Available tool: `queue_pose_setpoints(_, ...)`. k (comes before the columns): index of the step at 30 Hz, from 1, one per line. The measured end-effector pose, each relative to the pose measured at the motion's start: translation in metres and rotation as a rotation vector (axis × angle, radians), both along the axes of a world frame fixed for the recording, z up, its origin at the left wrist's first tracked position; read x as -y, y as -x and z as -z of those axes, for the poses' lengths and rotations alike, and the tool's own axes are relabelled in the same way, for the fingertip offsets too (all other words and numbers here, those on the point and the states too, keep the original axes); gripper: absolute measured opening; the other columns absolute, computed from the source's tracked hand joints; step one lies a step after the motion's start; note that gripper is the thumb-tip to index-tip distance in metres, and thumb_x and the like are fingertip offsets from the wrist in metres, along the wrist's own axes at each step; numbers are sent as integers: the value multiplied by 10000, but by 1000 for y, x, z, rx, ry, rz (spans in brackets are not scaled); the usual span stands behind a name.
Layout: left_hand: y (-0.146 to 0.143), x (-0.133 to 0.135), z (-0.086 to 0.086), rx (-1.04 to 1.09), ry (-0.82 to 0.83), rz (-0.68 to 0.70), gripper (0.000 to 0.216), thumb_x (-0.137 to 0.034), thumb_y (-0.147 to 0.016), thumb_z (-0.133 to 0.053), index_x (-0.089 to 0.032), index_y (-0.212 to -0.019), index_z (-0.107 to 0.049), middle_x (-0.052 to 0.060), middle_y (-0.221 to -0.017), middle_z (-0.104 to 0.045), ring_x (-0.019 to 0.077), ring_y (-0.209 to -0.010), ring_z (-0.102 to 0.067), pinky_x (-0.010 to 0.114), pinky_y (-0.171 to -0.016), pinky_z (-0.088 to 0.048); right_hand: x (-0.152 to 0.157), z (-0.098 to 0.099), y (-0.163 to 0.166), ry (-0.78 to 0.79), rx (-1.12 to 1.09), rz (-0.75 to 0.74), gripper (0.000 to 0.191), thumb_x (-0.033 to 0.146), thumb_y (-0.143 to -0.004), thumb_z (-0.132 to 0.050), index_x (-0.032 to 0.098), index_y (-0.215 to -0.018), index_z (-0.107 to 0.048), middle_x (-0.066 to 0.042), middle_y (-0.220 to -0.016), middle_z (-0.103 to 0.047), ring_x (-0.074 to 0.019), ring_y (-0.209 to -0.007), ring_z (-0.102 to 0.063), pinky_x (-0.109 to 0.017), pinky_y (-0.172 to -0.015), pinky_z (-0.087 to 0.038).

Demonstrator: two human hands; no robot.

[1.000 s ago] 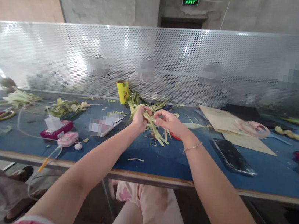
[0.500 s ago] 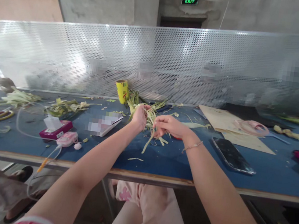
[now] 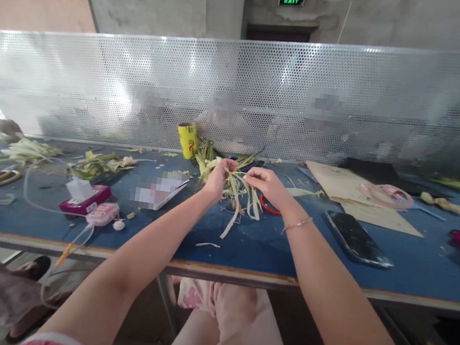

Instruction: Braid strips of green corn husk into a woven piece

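Pale green, flat leaf strips (image 3: 232, 213) hang down between my two hands over the blue table. My left hand (image 3: 219, 178) is closed around the upper part of the bundle, its fingertips bent over the strips. On the other side, my right hand (image 3: 266, 185) pinches a strip between thumb and fingers near the same spot. Behind my left hand lies a heap of longer green leaves (image 3: 206, 153), partly hidden by the hand. A red ring-shaped thing (image 3: 269, 205) lies under my right hand, and I cannot make out its kind.
A yellow can-like roll (image 3: 187, 140) stands by the perforated metal screen (image 3: 182, 86). To the right are a black phone (image 3: 358, 240) and brown paper sheets (image 3: 378, 213). Leftward lie another phone-like slab (image 3: 169, 192), a magenta box (image 3: 86, 199), yellow-handled scissors (image 3: 4, 178) and more leaf piles.
My right hand has shifted slightly up and its fingers have drawn together at the strips. The strips now hang more spread out, and more of the red ring shows.
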State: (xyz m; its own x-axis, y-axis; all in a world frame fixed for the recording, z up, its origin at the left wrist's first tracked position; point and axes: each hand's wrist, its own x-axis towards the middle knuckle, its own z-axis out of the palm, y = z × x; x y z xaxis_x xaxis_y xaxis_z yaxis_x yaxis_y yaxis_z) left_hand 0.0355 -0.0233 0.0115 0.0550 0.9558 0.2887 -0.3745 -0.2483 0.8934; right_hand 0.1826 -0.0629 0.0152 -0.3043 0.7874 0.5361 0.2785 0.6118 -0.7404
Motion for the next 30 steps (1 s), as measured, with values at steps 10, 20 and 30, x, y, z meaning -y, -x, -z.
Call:
queue_pose_setpoints(10,4,-9,8,-267,-156,6,321,-234,-871,-356,-183,-665,-597,5,-607,-465,116,-597,-442,235,-596,-379,1,-4,-17,104,-127,-48,188,365,-787,-605,178,-775,-579,57,-521,-420,-79,-469,-336,-255,-494,-251)
queue_pose_setpoints(20,3,8,0,-239,-202,-42,357,-210,-890,-435,-179,-585,-618,10,-626,-492,114,-641,-435,222,-656,-357,2,-8,-31,141,-115,-110,198,367,-765,-614,171,-785,-627,61,-483,-389,-74,-455,-316,-249,-458,-223)
queue_pose_setpoints(30,5,5,5,-199,-284,-29,311,-218,-897,-421,-185,-670,-631,12,-655,-497,130,-674,-442,226,-699,-369,8,-10,-35,417,68,-513,209,317,-715,-711,154,-844,-686,-21,-648,-663,-110,-576,-598,-236,-544,-466)
